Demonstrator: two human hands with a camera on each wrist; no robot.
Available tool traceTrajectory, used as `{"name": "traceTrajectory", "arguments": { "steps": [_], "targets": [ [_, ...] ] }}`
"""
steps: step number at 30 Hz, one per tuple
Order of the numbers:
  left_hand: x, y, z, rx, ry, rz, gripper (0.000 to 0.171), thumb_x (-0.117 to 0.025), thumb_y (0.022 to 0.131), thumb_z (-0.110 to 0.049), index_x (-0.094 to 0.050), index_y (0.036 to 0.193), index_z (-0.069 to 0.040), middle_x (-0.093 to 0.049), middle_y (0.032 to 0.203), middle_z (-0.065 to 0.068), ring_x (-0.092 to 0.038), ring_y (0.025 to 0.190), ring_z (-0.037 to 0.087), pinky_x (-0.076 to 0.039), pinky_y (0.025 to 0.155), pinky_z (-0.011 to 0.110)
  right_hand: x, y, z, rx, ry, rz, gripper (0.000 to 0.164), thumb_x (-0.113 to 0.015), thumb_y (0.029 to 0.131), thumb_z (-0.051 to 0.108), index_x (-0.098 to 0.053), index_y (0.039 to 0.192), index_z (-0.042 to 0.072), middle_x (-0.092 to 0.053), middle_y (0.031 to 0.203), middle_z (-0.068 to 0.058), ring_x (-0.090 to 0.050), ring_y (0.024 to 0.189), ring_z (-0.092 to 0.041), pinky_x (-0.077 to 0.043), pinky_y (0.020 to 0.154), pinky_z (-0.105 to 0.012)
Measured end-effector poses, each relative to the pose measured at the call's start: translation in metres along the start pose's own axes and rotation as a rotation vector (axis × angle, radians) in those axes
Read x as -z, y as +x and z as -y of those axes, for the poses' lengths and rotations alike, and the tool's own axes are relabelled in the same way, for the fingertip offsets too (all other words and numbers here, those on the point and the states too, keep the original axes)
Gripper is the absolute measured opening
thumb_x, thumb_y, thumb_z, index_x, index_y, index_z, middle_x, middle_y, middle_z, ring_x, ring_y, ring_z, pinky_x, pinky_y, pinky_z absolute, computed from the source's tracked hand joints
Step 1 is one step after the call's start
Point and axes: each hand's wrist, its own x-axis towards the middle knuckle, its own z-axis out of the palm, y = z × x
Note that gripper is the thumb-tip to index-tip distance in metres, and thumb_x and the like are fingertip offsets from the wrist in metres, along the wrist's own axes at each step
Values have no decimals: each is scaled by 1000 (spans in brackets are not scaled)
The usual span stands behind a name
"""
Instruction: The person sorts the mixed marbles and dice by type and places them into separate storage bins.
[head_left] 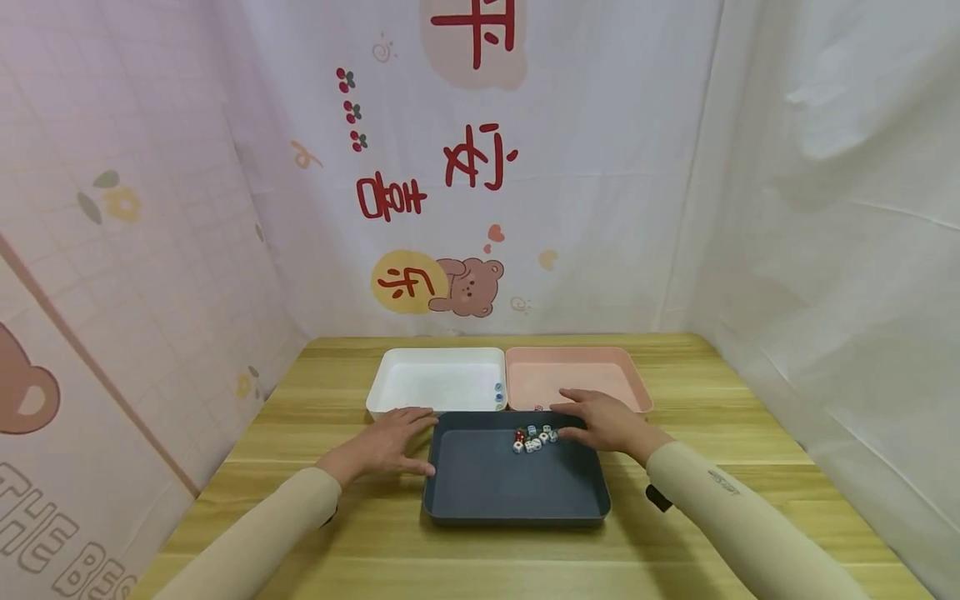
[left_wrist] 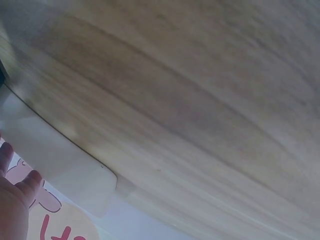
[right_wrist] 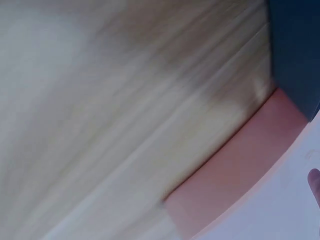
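Note:
A dark grey tray lies at the middle of the table. Several small dice sit in its upper right part: white dice, red dice and a few bluish ones. My left hand is at the tray's left side, fingers spread and loosely straight, thumb by the rim. Over the right rim, close to the dice, reaches my right hand with extended fingers; nothing shows in its grasp. Only some left fingers and one right fingertip appear in the wrist views.
Behind the dark tray stand a white tray with a few small bluish pieces at its right side, and a pink tray with a reddish die near its front edge. White printed cloth hangs around the wooden table.

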Motion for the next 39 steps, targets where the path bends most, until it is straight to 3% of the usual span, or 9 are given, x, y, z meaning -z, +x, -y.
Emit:
{"name": "traceTrajectory", "arguments": {
  "steps": [5,15,20,27,39],
  "targets": [
    [0,2,-1,3,0,-4,92,-66,83,-68,-44,149,-8,-36,155,16,-33,141,39,-25,114,59,-3,14,7,60,3,8,48,-72,90,38,-68,130,11,-55,137,-25,-55,122,-42,-44,101,-57],
    [1,-1,1,-5,5,-14,92,-64,83,-69,-45,149,-8,-37,154,15,-34,141,37,-26,113,60,-7,41,26,124,-27,104,44,-74,89,38,-71,126,15,-50,144,-21,-50,131,-36,-38,107,-58],
    [1,1,1,-1,20,-4,93,-62,83,-71,-44,149,-8,-37,155,14,-34,141,34,-26,114,58,-12,50,32,125,-49,156,39,-78,86,35,-74,120,18,-50,146,-18,-47,134,-34,-35,109,-60],
    [1,1,0,-5,1,1,93,-61,83,-72,-44,150,-8,-36,155,15,-33,142,35,-26,114,58,-17,58,38,221,-78,166,28,-81,83,33,-79,108,20,-52,144,-17,-46,134,-32,-38,105,-60],
    [2,0,0,11,-24,14,94,-62,84,-70,-42,151,-8,-34,156,16,-32,142,38,-24,114,59,-17,67,48,176,-171,257,23,-78,85,37,-80,105,25,-49,147,-14,-43,137,-32,-34,109,-60]
  ]
}}
